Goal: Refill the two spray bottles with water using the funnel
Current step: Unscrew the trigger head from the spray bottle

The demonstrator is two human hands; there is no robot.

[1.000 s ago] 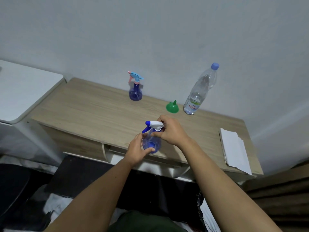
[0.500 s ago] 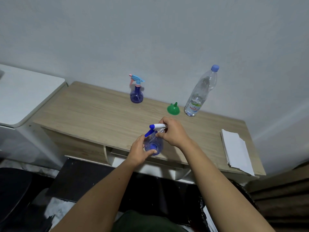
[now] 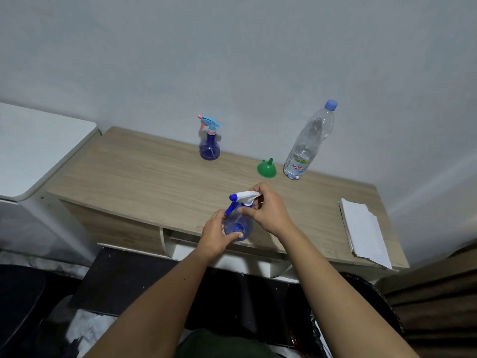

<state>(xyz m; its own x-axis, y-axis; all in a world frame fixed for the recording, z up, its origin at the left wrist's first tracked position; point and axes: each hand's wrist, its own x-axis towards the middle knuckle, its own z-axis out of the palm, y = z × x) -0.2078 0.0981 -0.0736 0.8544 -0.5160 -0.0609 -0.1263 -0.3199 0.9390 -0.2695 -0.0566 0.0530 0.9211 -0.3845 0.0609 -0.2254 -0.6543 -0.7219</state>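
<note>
So the near spray bottle (image 3: 237,224) is sitting right at the front edge of the wooden desk (image 3: 144,177), clear blue round body, white sprayer head with a blue nozzle and blue trigger pointing left. The left hand (image 3: 215,236) is wrapped around the lower body of it, thumb across the front, holding it steady. The right hand (image 3: 265,209) is clamped on the white sprayer head (image 3: 245,196) up top, fingers curled over the back of it and the thumb pressed in at the neck. The head is on the bottle; can't really tell if it's loosened at all.

Further back near the wall there's the second spray bottle (image 3: 209,144), also a blue body but with a light blue and pink sprayer, standing upright on its own. Off to the right of that is a little green funnel (image 3: 266,169) resting wide end down with the spout sticking up, and just beside it a tall clear water bottle (image 3: 308,143) with a blue cap on, upright, partly filled from the look of it.

Over on the right end of the desk is a stack of white paper (image 3: 364,228). To the left of the desk is a white table (image 3: 38,148), close up against it.
</note>
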